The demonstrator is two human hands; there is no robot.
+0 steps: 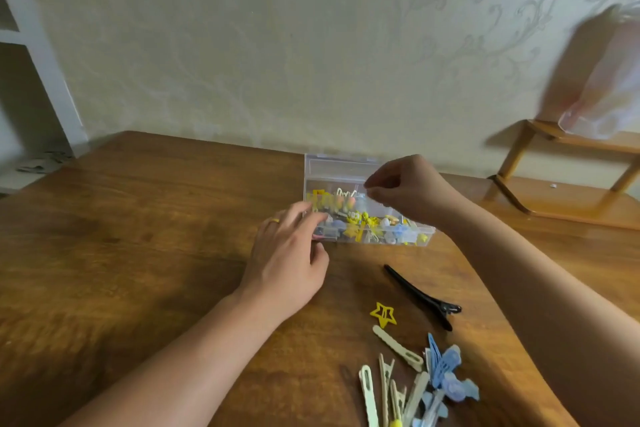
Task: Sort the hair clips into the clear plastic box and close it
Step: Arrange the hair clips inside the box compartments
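I see the clear plastic box [367, 215] open at the tabletop's [138, 236] far edge. Left hand [287, 260] rests on its left end, fingers loosely extended. Right hand [401, 187] hovers over it, fingertips pinched; can't tell on what. Loose hair clips [415, 374] lie nearer me, right arm closest, long axes mostly pointing toward the box.

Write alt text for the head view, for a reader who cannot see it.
Two hands work at an open clear box of small colourful hair clips on a wooden table: the left hand touches its left end, the right hand hovers over it, fingers pinched. Nearer lie a black clip, a yellow star clip and a pile of cream and blue clips.
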